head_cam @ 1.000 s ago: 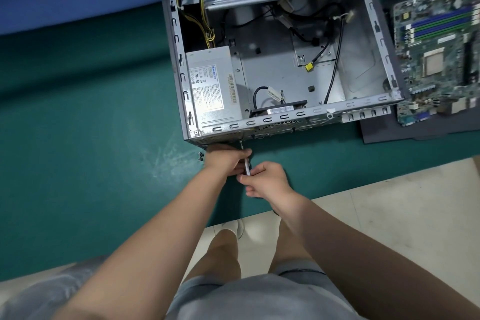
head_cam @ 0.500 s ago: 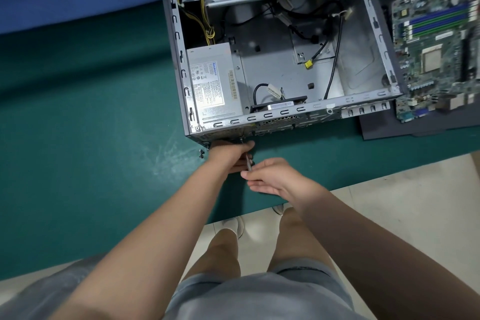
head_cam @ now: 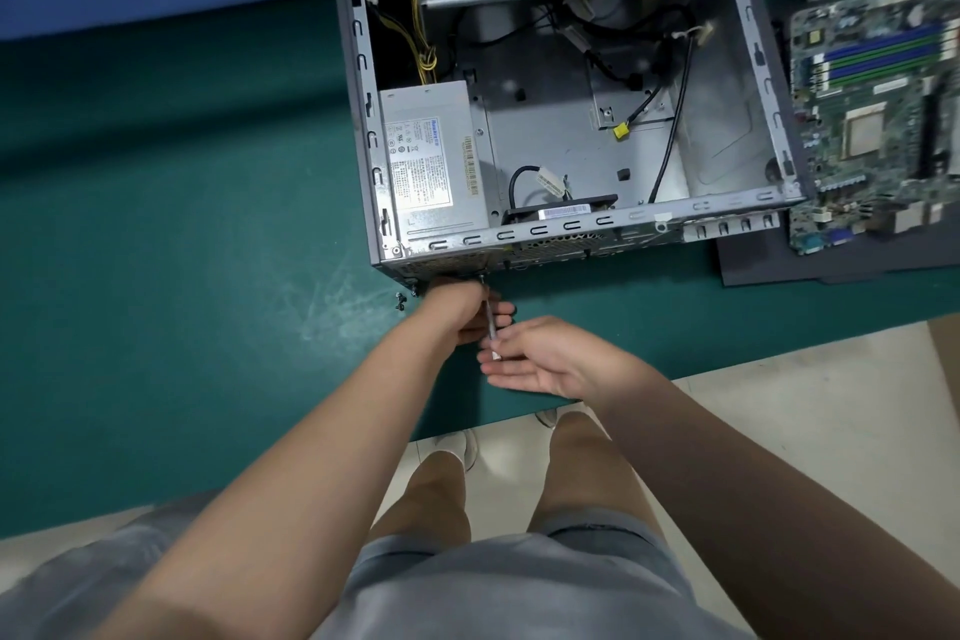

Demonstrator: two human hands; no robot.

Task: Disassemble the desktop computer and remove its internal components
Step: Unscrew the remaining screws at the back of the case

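Computer case (head_cam: 566, 234) sits near the desk (head_cam: 156, 276) front edge; bare green surface at 9 o'clock. Left hand (head_cam: 457, 309) grips the screwdriver (head_cam: 490, 322) at the case's rear wall. Right hand (head_cam: 540, 359), fingers straight, touches the screwdriver's end.

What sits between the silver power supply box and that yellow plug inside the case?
In the head view, only the bare grey case floor lies between the power supply and the yellow plug.

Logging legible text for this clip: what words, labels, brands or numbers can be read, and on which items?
Nothing can be read with confidence.
Power supply label: blue brand word, fine print and symbols, all too blurred.
Its barcode sticker: bars only, digits too small.
Fan sticker: barcode, unreadable.
Cable tag: unreadable.
Motherboard: markings blurred.
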